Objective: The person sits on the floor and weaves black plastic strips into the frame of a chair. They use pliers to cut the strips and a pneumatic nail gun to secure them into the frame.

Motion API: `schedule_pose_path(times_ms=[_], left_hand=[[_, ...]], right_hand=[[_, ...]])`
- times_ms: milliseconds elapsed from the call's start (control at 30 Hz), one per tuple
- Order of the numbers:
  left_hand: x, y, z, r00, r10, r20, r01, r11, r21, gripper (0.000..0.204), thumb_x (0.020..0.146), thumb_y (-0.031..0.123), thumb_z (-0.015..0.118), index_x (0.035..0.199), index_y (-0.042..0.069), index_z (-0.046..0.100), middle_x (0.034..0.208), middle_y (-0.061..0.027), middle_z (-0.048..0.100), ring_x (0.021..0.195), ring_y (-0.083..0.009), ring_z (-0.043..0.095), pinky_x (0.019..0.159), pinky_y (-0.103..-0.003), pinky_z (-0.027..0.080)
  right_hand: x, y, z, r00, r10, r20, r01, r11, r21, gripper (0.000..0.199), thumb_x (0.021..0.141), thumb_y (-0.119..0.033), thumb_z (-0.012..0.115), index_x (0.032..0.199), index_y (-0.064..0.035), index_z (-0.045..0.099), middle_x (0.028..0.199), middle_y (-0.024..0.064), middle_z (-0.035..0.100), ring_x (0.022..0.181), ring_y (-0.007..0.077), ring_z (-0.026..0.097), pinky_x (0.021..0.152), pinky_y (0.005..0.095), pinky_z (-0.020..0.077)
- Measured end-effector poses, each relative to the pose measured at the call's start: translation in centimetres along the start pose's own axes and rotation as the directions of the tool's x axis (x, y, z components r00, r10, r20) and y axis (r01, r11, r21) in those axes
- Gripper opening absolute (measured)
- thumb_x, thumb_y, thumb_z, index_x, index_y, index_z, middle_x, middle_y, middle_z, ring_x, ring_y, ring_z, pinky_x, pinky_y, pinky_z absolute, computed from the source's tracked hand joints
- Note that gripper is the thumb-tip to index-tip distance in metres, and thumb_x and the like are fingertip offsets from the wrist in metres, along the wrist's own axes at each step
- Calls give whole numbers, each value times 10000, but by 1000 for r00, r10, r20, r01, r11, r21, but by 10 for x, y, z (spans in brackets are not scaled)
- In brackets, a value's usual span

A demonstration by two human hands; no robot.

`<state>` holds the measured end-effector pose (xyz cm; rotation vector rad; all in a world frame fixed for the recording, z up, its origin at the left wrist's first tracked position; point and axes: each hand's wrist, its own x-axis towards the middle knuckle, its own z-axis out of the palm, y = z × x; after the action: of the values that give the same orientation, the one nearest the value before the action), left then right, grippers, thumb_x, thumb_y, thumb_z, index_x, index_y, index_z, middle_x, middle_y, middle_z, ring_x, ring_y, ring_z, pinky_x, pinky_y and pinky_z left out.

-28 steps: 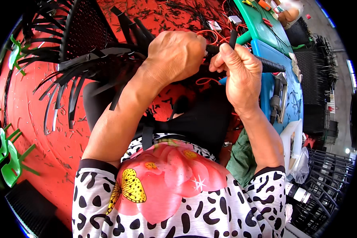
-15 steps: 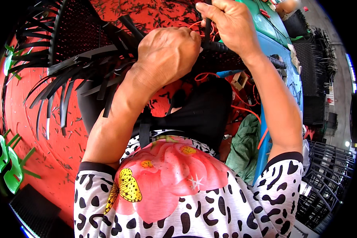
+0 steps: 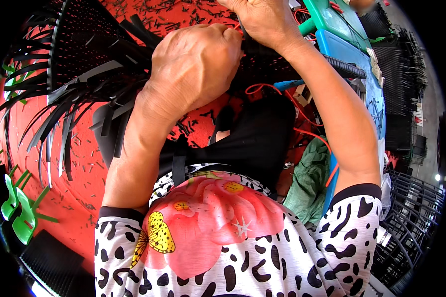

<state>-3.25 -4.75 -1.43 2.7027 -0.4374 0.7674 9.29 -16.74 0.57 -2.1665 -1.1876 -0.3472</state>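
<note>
A black woven piece of plastic strips (image 3: pixel 96 52) spans the top of the view, with loose strip ends (image 3: pixel 67 116) fanning out on the left. My left hand (image 3: pixel 195 62) is closed in a fist against its near edge; what the fingers grip is hidden beneath the hand. Just beyond and to the right, my right hand (image 3: pixel 265 22) is closed at the top edge of the picture, partly cut off. A dark strip shows between the two hands, running up into the right one. The woven piece lies over my dark trousers.
Black strip scraps litter the red floor (image 3: pixel 79 198). A blue table (image 3: pixel 339 47) and green table (image 3: pixel 324 15) stand on the right, near a blue-handled tool (image 3: pixel 288 84), a red hose (image 3: pixel 314 133) and green cloth (image 3: pixel 309 180). Green chairs (image 3: pixel 25 215) and black frames (image 3: pixel 411 213) flank me.
Both hands have moved left and slightly up, the right one partly out of the picture. The black strip standing up from the right hand's grip now shows much less.
</note>
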Motion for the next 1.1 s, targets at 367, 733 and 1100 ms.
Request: schedule_pose_path(times_ms=[367, 733, 1100], left_hand=[[4, 3, 2, 997, -63, -31, 63, 998, 2, 247, 807, 259, 714, 919, 50, 644, 794, -97, 645, 723, -314, 637, 619, -407, 503], [1, 4, 2, 999, -45, -15, 44, 998, -34, 241, 802, 180, 708, 983, 42, 629, 816, -110, 643, 733, -320, 637, 629, -412, 507], [-6, 3, 2, 990, 119, -75, -123, 991, -52, 311, 782, 64, 669, 1092, 58, 645, 816, -88, 590, 709, -296, 624, 593, -387, 505]], right_hand=[[1, -1, -1, 988, -95, -121, 96, 995, 4, 326, 854, -163, 652, 646, 19, 479, 632, 222, 518, 617, 397, 563, 565, 447, 423], [4, 35, 19, 888, -350, 297, 448, 803, -392, 239, 847, -233, 630, 723, -34, 677, 647, 143, 618, 646, 332, 622, 623, 422, 497], [7, 31, 15, 616, 395, 682, -382, 906, -180, 276, 854, -300, 658, 722, -61, 701, 701, 122, 661, 688, 220, 622, 648, 393, 471]])
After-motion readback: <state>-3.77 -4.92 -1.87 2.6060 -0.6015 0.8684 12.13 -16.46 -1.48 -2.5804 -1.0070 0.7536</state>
